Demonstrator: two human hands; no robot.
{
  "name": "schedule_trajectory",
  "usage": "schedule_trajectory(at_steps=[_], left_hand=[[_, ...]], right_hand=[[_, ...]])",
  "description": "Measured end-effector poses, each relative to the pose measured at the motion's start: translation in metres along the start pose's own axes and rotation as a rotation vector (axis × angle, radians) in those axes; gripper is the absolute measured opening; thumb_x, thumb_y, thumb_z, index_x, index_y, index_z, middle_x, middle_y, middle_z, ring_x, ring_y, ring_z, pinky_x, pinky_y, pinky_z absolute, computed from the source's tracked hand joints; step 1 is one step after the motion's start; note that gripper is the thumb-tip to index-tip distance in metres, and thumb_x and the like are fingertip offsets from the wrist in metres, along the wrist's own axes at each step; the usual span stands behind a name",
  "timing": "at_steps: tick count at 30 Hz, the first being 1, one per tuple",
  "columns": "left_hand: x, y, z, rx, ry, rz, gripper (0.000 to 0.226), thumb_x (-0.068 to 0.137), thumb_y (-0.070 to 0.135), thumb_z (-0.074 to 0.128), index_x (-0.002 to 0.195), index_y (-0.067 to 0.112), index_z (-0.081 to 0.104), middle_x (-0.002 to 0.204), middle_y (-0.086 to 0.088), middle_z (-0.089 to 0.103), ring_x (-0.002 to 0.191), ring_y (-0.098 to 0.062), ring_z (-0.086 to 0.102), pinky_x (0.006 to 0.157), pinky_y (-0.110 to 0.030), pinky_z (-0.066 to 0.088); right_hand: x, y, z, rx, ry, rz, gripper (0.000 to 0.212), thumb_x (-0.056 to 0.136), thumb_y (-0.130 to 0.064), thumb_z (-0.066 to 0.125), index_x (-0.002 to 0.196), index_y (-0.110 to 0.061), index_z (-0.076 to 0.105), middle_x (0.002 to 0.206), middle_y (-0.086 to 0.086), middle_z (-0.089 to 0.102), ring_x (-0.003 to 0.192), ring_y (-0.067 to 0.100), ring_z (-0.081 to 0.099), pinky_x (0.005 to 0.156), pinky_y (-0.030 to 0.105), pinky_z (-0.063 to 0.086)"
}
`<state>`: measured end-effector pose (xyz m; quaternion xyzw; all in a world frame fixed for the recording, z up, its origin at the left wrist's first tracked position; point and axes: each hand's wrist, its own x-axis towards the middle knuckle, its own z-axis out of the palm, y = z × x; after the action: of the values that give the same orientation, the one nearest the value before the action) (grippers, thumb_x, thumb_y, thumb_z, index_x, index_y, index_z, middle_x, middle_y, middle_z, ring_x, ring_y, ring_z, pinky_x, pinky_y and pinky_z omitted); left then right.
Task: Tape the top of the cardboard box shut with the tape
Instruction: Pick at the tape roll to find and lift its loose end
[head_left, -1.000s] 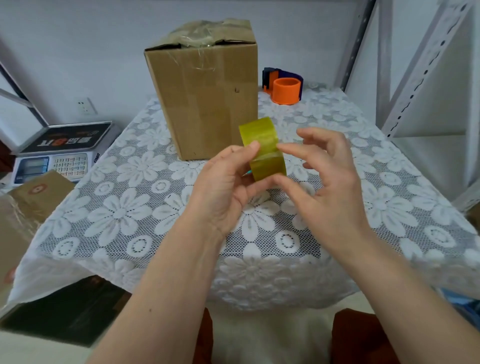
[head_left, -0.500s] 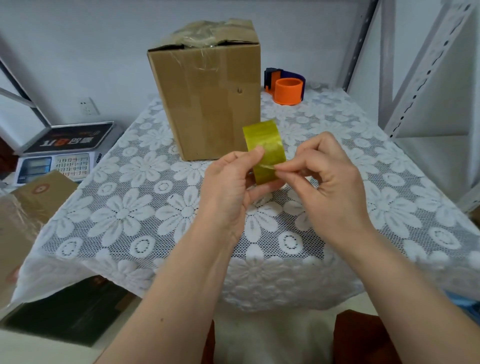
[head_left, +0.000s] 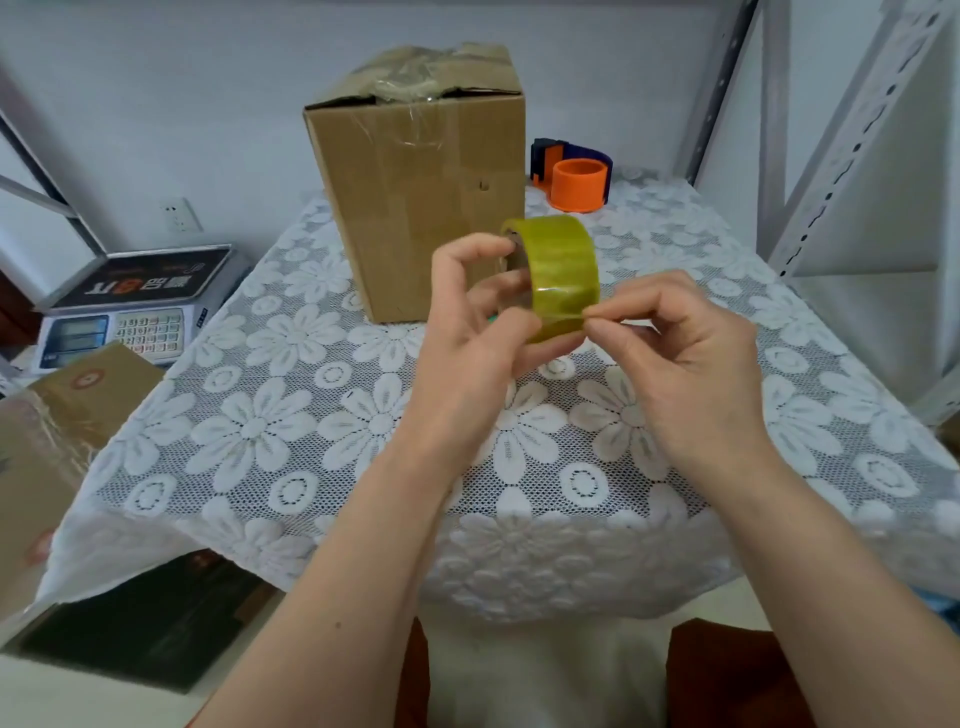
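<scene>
A tall brown cardboard box (head_left: 421, 208) stands upright at the back of the table, its top flaps rumpled under old clear tape. In front of it I hold a roll of yellow-green tape (head_left: 558, 270) above the table. My left hand (head_left: 478, 332) grips the roll from the left, fingers through its core. My right hand (head_left: 680, 353) pinches the tape's surface at the roll's lower right edge between thumb and forefinger.
An orange and dark blue tape dispenser (head_left: 574, 179) sits behind the box on the right. The table has a white lace flower cloth (head_left: 291, 431). A weighing scale (head_left: 130, 306) and more cardboard (head_left: 57, 431) lie to the left. Metal shelf posts (head_left: 841, 156) rise on the right.
The roll has turned in my left hand, showing more of its broad face. My right fingers have closed from spread to a pinch on the roll's edge.
</scene>
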<state>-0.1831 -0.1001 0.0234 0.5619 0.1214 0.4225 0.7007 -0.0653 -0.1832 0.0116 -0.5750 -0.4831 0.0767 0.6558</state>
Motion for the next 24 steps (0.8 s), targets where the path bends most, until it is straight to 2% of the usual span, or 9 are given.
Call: schedule_trajectory(at_steps=[2, 4, 6, 8, 12, 16, 22, 24], left_hand=[[-0.001, -0.002, 0.000, 0.160, -0.066, 0.074, 0.040, 0.077, -0.019, 0.052, 0.106, 0.009, 0.047, 0.103, -0.010, 0.063, 0.094, -0.025, 0.068, 0.083, -0.042, 0.058], [-0.001, -0.006, 0.000, 0.316, -0.027, 0.116, 0.039, 0.075, -0.022, 0.060, 0.098, 0.009, 0.054, 0.098, -0.006, 0.064, 0.088, -0.015, 0.068, 0.077, -0.030, 0.058], [-0.001, -0.007, 0.000, 0.372, 0.034, 0.127, 0.035, 0.074, -0.018, 0.067, 0.089, 0.013, 0.060, 0.089, 0.000, 0.067, 0.082, -0.013, 0.069, 0.072, -0.027, 0.057], [0.000, -0.007, -0.002, 0.347, 0.075, 0.118, 0.031, 0.075, -0.016, 0.068, 0.088, 0.012, 0.063, 0.087, -0.003, 0.069, 0.078, -0.017, 0.071, 0.070, -0.031, 0.059], [0.001, -0.005, -0.001, 0.304, 0.099, 0.092, 0.034, 0.079, -0.013, 0.066, 0.103, 0.012, 0.064, 0.102, -0.021, 0.068, 0.081, -0.022, 0.073, 0.070, -0.032, 0.060], [0.003, -0.003, -0.002, 0.244, 0.155, 0.052, 0.012, 0.079, -0.007, 0.069, 0.083, 0.004, 0.069, 0.083, -0.011, 0.072, 0.070, -0.019, 0.072, 0.065, -0.027, 0.060], [0.003, -0.002, -0.001, 0.160, 0.197, 0.037, 0.003, 0.085, -0.002, 0.065, 0.085, -0.002, 0.068, 0.094, -0.022, 0.069, 0.080, -0.025, 0.071, 0.068, -0.026, 0.060], [0.002, -0.004, 0.000, 0.148, 0.206, 0.037, 0.004, 0.086, 0.000, 0.063, 0.085, -0.001, 0.067, 0.093, -0.020, 0.069, 0.080, -0.021, 0.071, 0.069, -0.025, 0.060]], right_hand=[[0.002, 0.000, 0.000, 0.035, 0.042, 0.040, 0.022, 0.080, 0.001, 0.070, 0.078, -0.021, 0.068, 0.088, 0.010, 0.064, 0.078, 0.008, 0.064, 0.074, 0.020, 0.051], [0.002, 0.000, 0.001, 0.043, 0.067, 0.073, 0.021, 0.080, -0.001, 0.070, 0.078, -0.022, 0.069, 0.087, 0.013, 0.065, 0.075, 0.011, 0.064, 0.074, 0.025, 0.053], [0.002, -0.001, 0.001, 0.044, 0.079, 0.093, 0.020, 0.081, -0.002, 0.070, 0.078, -0.022, 0.069, 0.086, 0.012, 0.065, 0.074, 0.010, 0.064, 0.075, 0.027, 0.055], [0.002, -0.002, 0.002, 0.021, 0.069, 0.080, 0.020, 0.082, -0.003, 0.069, 0.079, -0.023, 0.069, 0.087, 0.010, 0.065, 0.076, 0.008, 0.064, 0.075, 0.025, 0.055], [0.001, -0.003, 0.003, -0.084, 0.041, 0.013, 0.021, 0.082, -0.006, 0.070, 0.082, -0.027, 0.069, 0.090, 0.007, 0.065, 0.082, 0.009, 0.064, 0.076, 0.021, 0.053], [-0.002, -0.004, 0.003, -0.149, 0.034, -0.049, 0.018, 0.084, -0.007, 0.069, 0.091, -0.023, 0.070, 0.092, 0.007, 0.065, 0.084, 0.009, 0.063, 0.076, 0.015, 0.049], [-0.010, -0.004, 0.012, -0.203, 0.086, -0.090, 0.040, 0.082, -0.004, 0.070, 0.118, -0.020, 0.064, 0.097, 0.001, 0.061, 0.082, 0.007, 0.061, 0.076, 0.013, 0.048], [-0.010, -0.004, 0.014, -0.177, 0.106, -0.052, 0.056, 0.080, -0.003, 0.071, 0.129, -0.025, 0.053, 0.094, 0.000, 0.062, 0.077, 0.007, 0.060, 0.072, 0.013, 0.047]])
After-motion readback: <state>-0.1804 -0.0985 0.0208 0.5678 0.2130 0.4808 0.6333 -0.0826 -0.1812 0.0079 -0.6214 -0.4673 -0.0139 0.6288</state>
